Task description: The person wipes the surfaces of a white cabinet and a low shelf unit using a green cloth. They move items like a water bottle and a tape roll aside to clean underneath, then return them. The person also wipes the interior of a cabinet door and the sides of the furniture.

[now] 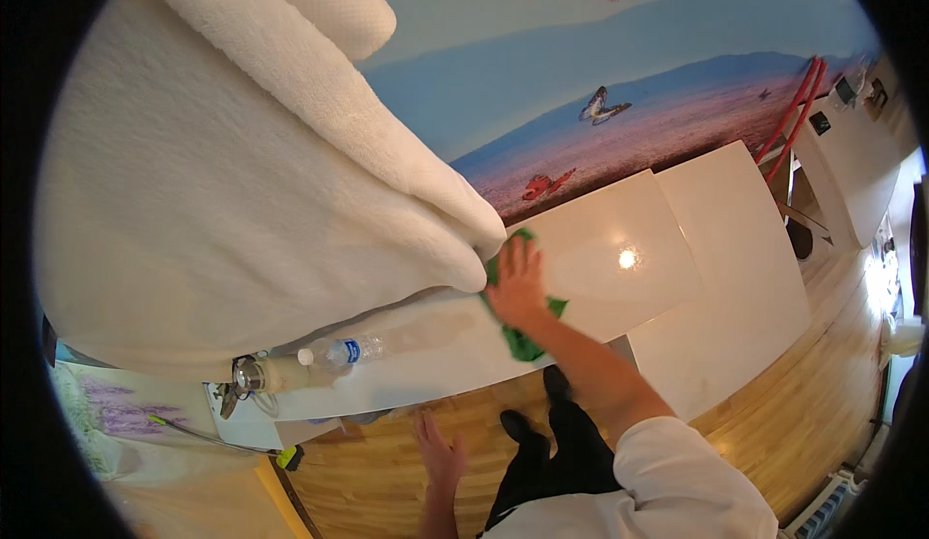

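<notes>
My right hand lies flat on a green cloth, fingers stretched out and palm pressing it to a long white glossy table. Parts of the cloth stick out above the fingertips and below the wrist. A large white fleecy mass covers the table's left half, its rounded lower edge close beside that hand. My left hand hangs in the air below the table's near edge, fingers extended, holding nothing.
A clear plastic bottle lies near the front edge, next to a glass jug with a metal lid. Butterfly decorations dot the painted wall behind. Red poles and a white counter stand right, above the wooden floor.
</notes>
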